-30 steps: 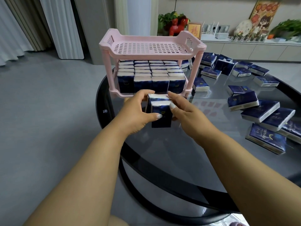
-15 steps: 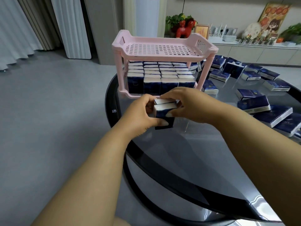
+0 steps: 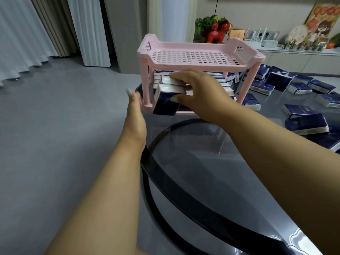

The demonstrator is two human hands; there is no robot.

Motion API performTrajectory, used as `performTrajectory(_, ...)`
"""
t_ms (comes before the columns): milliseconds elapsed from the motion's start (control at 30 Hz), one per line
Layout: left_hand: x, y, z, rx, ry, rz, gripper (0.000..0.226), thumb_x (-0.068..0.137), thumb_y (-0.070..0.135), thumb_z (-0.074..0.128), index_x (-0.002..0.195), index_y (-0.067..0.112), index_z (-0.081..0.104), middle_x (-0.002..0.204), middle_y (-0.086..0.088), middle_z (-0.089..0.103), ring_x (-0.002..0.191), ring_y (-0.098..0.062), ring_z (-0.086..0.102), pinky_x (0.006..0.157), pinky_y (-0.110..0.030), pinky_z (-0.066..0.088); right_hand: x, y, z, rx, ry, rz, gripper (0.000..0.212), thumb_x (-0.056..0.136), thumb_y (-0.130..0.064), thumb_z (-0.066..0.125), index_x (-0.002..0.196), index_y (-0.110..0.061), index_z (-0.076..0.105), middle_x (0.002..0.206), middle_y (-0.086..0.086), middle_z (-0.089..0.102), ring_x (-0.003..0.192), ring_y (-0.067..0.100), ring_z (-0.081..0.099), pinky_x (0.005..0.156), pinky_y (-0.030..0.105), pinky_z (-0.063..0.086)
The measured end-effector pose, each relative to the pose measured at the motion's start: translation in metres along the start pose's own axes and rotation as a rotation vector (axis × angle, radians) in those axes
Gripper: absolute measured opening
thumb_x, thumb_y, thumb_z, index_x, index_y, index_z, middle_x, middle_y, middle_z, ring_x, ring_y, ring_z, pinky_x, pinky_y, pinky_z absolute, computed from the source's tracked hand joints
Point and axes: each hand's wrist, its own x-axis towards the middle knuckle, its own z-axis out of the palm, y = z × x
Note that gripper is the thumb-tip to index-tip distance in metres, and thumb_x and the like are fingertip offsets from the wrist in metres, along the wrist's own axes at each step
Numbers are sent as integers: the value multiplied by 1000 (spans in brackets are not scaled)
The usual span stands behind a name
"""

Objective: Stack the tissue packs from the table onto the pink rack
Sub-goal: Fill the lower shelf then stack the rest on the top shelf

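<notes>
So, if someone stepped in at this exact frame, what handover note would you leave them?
Right hand: grips a small bundle of tissue packs, held at the front of the pink rack by its lower shelf.
Left hand: open, fingers straight, holding nothing, beside the rack's front left leg.
Done: the lower shelf already holds rows of packs; how full it is cannot be seen behind the hand.
Left: place the held bundle. The top shelf holds no packs. Many loose packs lie on the glass table to the right.
</notes>
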Motion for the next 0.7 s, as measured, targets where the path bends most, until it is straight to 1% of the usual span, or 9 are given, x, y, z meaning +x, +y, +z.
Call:
performTrajectory(33, 3, -3, 1, 3, -14, 20, 89, 77, 84, 23, 140, 26, 49, 136, -3, 59, 128, -23, 53, 111, -48, 37, 4, -1, 4, -7, 11, -12, 48, 83, -20, 70, 128, -14, 56, 122, 0, 57, 108, 16, 52, 87, 21, 37)
performTrajectory(67, 5, -5, 2, -2, -9, 33, 87, 79, 83, 21, 138, 27, 51, 134, -5, 61, 126, -24, 55, 109, -49, 39, 8, -2, 8, -16, 16, -22, 49, 83, -20, 70, 130, -14, 55, 125, 0, 56, 111, 17, 52, 87, 19, 35)
performTrajectory(133, 7, -6, 5, -21, 6, 48, 82, 82, 81, 17, 136, 31, 53, 133, -2, 61, 126, -23, 55, 109, -49, 40, 14, -1, 16, -65, 6, -40, 51, 85, -20, 67, 133, -14, 52, 132, 1, 52, 116, 19, 50, 87, 20, 34)
performTrajectory(233, 10, -8, 6, -10, 23, 21, 95, 64, 97, 26, 135, 41, 52, 142, 3, 54, 134, -22, 46, 111, -51, 33, 17, 3, 30, -170, -22, -50, 51, 90, -19, 61, 138, -13, 45, 138, 4, 46, 121, 25, 46, 93, 31, 39)
performTrajectory(300, 15, -13, 4, 15, 39, 30, 99, 57, 100, 30, 134, 41, 53, 142, 2, 54, 134, -22, 47, 111, -51, 34, 18, 4, 38, -240, -23, -64, 49, 93, -15, 56, 140, -12, 42, 139, 7, 45, 121, 28, 45, 93, 35, 39)
performTrajectory(400, 14, -12, 6, 52, 62, 75, 98, 61, 98, 28, 135, 39, 53, 138, 4, 57, 131, -19, 50, 111, -48, 37, 24, 7, 49, -350, -28, -44, 45, 96, -14, 49, 140, -8, 40, 136, 11, 46, 119, 31, 45, 94, 38, 39)
performTrajectory(500, 13, -11, 7, 53, 63, 78, 94, 67, 93, 27, 138, 37, 51, 138, 6, 57, 131, -16, 50, 112, -45, 36, 33, 9, 57, -396, -44, 29, 41, 96, -13, 46, 136, -7, 43, 133, 12, 47, 118, 33, 46, 95, 40, 38)
performTrajectory(600, 11, -10, 9, 44, 34, 68, 83, 76, 84, 22, 137, 36, 52, 136, 6, 59, 129, -16, 51, 111, -46, 38, 42, 11, 59, -422, -78, 98, 43, 93, -8, 48, 135, -12, 43, 136, 10, 45, 122, 31, 43, 98, 38, 32)
performTrajectory(700, 12, -13, 9, 50, 14, 44, 79, 80, 79, 19, 137, 35, 52, 134, 3, 61, 127, -18, 54, 110, -46, 39, 47, 12, 57, -444, -151, 99, 41, 93, -12, 46, 133, -16, 44, 138, 8, 43, 126, 30, 40, 103, 43, 26)
